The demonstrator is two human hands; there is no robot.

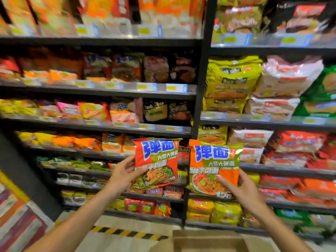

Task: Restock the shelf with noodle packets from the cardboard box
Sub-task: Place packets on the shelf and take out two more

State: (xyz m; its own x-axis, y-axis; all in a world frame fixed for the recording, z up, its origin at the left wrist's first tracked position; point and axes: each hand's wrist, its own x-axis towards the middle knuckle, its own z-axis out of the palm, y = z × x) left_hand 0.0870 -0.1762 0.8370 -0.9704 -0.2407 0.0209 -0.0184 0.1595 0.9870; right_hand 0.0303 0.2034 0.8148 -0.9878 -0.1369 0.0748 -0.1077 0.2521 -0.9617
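Showing "弹面" packets (156, 161) in both hands (122, 172).

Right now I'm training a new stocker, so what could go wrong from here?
1. The left hand holds the red packet and the right hand the orange packet; near-identical designs invite misplacement.
2. Each is pinched at a lower edge and might slip.
3. The cardboard box underfoot could trip them.

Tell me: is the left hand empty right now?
No, the left hand grips a red noodle packet by its lower left edge, while the right hand holds an orange packet.
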